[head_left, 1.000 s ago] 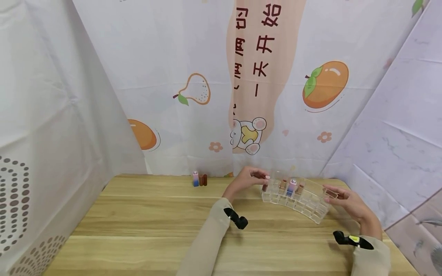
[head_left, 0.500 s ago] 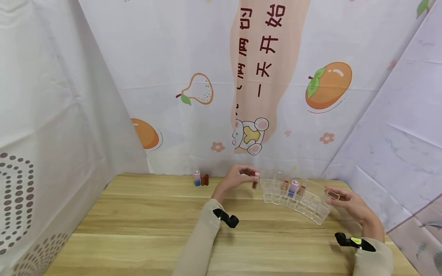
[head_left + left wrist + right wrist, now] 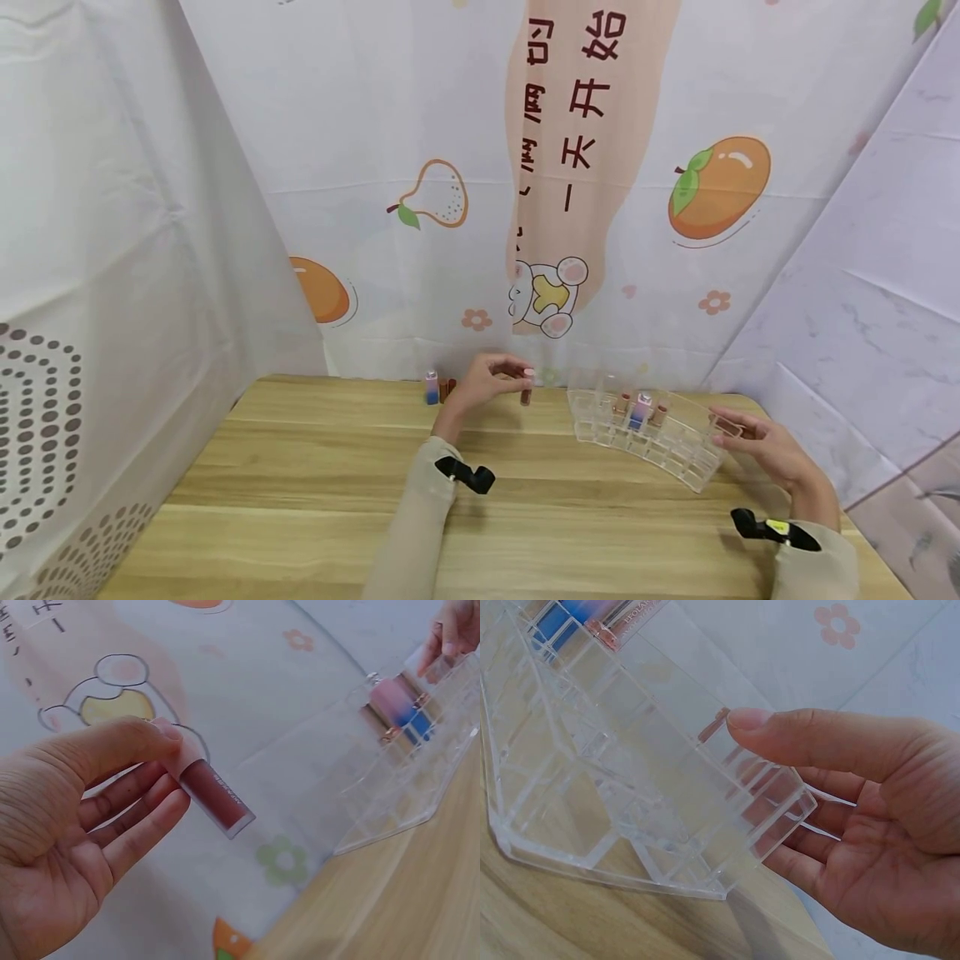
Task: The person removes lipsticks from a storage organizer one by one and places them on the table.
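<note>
My left hand (image 3: 487, 385) pinches a lip gloss tube (image 3: 219, 798) by its pale pink cap, between thumb and fingers. The dark red tube tilts downward in the left wrist view, held off the table. To its right stands a clear, curved, stepped lipstick organizer (image 3: 686, 467). My right hand (image 3: 772, 450) grips the organizer's right end, thumb on the near side and fingers behind the clear wall (image 3: 780, 825). In the organizer's back row sit a pink-and-blue tube (image 3: 641, 411) and a brownish tube on either side of it.
Left of my left hand, another pink-and-blue tube (image 3: 431, 388) and two dark reddish-brown tubes (image 3: 444, 390) stand at the table's back edge. A printed curtain (image 3: 360, 275) hangs right behind the wooden table (image 3: 300, 483).
My left hand has moved left, carrying the lip gloss away from the organizer's left end. The right hand keeps its grip on the organizer. The view has shifted slightly.
</note>
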Motion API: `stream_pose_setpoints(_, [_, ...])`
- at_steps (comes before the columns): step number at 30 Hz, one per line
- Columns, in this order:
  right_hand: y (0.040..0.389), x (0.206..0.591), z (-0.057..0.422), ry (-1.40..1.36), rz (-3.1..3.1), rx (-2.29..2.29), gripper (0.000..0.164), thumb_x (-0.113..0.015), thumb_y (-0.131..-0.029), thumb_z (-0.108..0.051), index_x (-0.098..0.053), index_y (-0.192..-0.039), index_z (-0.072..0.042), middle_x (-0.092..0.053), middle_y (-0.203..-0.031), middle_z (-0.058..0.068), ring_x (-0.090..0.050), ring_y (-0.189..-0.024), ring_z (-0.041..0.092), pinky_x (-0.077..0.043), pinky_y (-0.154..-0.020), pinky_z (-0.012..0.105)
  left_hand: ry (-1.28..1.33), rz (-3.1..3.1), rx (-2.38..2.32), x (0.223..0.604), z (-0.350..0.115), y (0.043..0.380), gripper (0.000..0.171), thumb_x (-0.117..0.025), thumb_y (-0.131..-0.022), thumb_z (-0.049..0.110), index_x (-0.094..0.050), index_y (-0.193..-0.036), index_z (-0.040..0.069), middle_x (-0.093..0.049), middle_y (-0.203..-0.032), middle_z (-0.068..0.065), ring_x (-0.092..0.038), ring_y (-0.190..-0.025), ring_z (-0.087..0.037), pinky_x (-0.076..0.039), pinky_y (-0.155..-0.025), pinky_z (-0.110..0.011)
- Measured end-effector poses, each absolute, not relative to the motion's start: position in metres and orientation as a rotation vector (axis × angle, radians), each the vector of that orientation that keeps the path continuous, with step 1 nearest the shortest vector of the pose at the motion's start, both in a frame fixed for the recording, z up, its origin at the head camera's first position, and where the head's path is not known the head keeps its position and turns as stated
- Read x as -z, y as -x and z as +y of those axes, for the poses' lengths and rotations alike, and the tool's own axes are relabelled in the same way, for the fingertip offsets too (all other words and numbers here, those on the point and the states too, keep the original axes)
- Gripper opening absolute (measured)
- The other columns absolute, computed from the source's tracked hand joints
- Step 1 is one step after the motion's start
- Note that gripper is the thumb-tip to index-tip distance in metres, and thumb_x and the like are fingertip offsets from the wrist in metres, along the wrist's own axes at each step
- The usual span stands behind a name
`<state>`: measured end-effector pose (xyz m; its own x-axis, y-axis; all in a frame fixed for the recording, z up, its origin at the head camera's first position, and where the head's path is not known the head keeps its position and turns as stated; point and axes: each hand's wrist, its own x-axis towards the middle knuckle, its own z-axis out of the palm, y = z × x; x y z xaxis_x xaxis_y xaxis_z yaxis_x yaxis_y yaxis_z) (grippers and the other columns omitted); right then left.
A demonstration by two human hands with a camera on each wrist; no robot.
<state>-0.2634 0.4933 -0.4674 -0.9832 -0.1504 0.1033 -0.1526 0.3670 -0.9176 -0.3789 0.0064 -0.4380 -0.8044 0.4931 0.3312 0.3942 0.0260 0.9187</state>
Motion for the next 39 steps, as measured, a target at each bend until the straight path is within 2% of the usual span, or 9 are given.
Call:
stream_pose_setpoints(6, [0.263, 0.467, 0.492, -0.299, -2.597, -1.739, 0.047, -0.063, -0.098, 0.002, -0.057, -0.144, -0.004, -0.064, -0.122, -0.031, -0.055, -0.110, -0.018, -0.049, -0.085, 0.006, -0.894, 2.190, -1.977, 0.434, -0.011, 0.378, 0.030, -0.078, -0.089, 0.007, -0.072, -0.114, -0.007, -0.078, -0.090, -0.007, -0.069, -0.090, -0.013, -0.056, -0.087, -0.027])
stream_pose_setpoints(9, [0.264, 0.467, 0.493, -0.297, -2.598, -1.739, 0.047, -0.063, -0.098, 0.001, -0.057, -0.144, -0.005, -0.063, -0.122, -0.032, -0.054, -0.110, -0.019, -0.049, -0.085, 0.006, -0.882, 2.222, -1.999, 0.432, -0.019, 0.377, 0.029, -0.078, -0.088, 0.004, -0.072, -0.114, -0.007, -0.078, -0.092, -0.011, -0.070, -0.088, -0.012, -0.057, -0.085, -0.026])
stream_pose_setpoints(14, [0.265, 0.470, 0.495, -0.293, -2.607, -1.725, 0.047, -0.063, -0.098, 0.001, -0.057, -0.145, -0.006, -0.062, -0.122, -0.033, -0.053, -0.110, -0.019, -0.048, -0.085, 0.006, -0.850, 2.288, -2.007, 0.430, -0.034, 0.376, 0.027, -0.080, -0.088, 0.007, -0.074, -0.112, -0.003, -0.077, -0.101, -0.016, -0.071, -0.089, -0.013, -0.058, -0.082, -0.024])
stream_pose_setpoints(20, [0.266, 0.468, 0.496, -0.285, -2.613, -1.726, 0.048, -0.062, -0.099, 0.001, -0.056, -0.145, -0.005, -0.062, -0.122, -0.033, -0.053, -0.110, -0.020, -0.048, -0.085, 0.006, -0.799, 2.337, -2.000, 0.422, -0.052, 0.375, 0.026, -0.081, -0.087, 0.010, -0.076, -0.112, 0.003, -0.077, -0.100, -0.010, -0.070, -0.092, -0.014, -0.058, -0.082, -0.026])
stream_pose_setpoints(24, [0.267, 0.466, 0.495, -0.254, -2.619, -1.729, 0.048, -0.063, -0.099, -0.001, -0.056, -0.145, -0.007, -0.062, -0.121, -0.033, -0.054, -0.109, -0.020, -0.049, -0.084, 0.006, -0.746, 2.355, -2.020, 0.419, -0.062, 0.374, 0.029, -0.081, -0.088, 0.013, -0.075, -0.114, 0.004, -0.077, -0.103, -0.005, -0.071, -0.097, -0.021, -0.057, -0.081, -0.026])
stream_pose_setpoints(29, [0.267, 0.467, 0.494, -0.260, -2.628, -1.707, 0.048, -0.064, -0.098, -0.001, -0.056, -0.145, -0.006, -0.063, -0.121, -0.033, -0.054, -0.109, -0.019, -0.049, -0.084, 0.007, -0.711, 2.354, -2.070, 0.419, -0.077, 0.373, 0.030, -0.081, -0.088, 0.011, -0.074, -0.115, 0.002, -0.076, -0.105, -0.007, -0.071, -0.101, -0.030, -0.059, -0.080, -0.027])
stream_pose_setpoints(35, [0.265, 0.470, 0.496, -0.294, -2.619, -1.696, 0.047, -0.063, -0.098, 0.000, -0.056, -0.144, -0.004, -0.064, -0.122, -0.031, -0.055, -0.110, -0.018, -0.049, -0.085, 0.007, -0.714, 2.357, -2.067, 0.421, -0.095, 0.371, 0.036, -0.081, -0.088, 0.010, -0.071, -0.119, -0.004, -0.076, -0.106, -0.008, -0.073, -0.093, -0.020, -0.061, -0.077, -0.030])
stream_pose_setpoints(39, [0.265, 0.471, 0.496, -0.308, -2.610, -1.708, 0.048, -0.063, -0.098, 0.001, -0.056, -0.145, -0.005, -0.064, -0.122, -0.031, -0.054, -0.111, -0.018, -0.049, -0.085, 0.007, -0.735, 2.376, -2.097, 0.422, -0.108, 0.371, 0.032, -0.080, -0.088, 0.009, -0.072, -0.116, -0.004, -0.076, -0.105, -0.011, -0.073, -0.091, -0.017, -0.061, -0.078, -0.026])
